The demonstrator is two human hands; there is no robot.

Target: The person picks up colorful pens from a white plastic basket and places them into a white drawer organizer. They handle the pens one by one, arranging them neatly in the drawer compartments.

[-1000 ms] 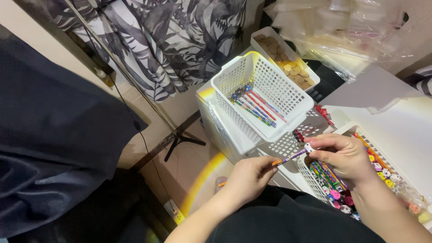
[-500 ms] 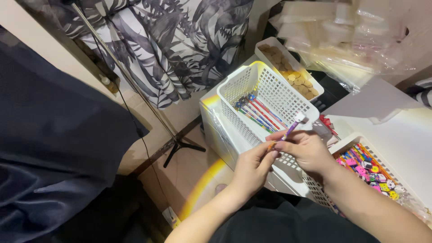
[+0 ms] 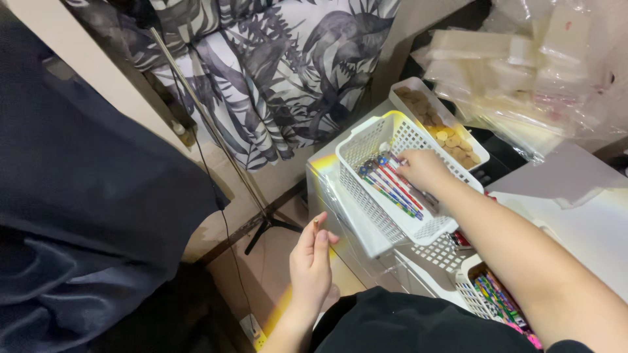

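While the right hand (image 3: 425, 170) reached into the white perforated plastic basket (image 3: 366, 140), its fingers rested on the bundle of striped colourful pencils (image 3: 392, 186) lying under it; whether they gripped one I could not tell. The left hand (image 3: 311, 265), well apart and lower, pinched a small brown stick-like piece (image 3: 315, 226) upright between fingertips.

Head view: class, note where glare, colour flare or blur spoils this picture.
Head view: a rainbow flare streaks from the white basket towards the left hand; the table glares white; the right hand stays fairly sharp; plastic bags look washed out.
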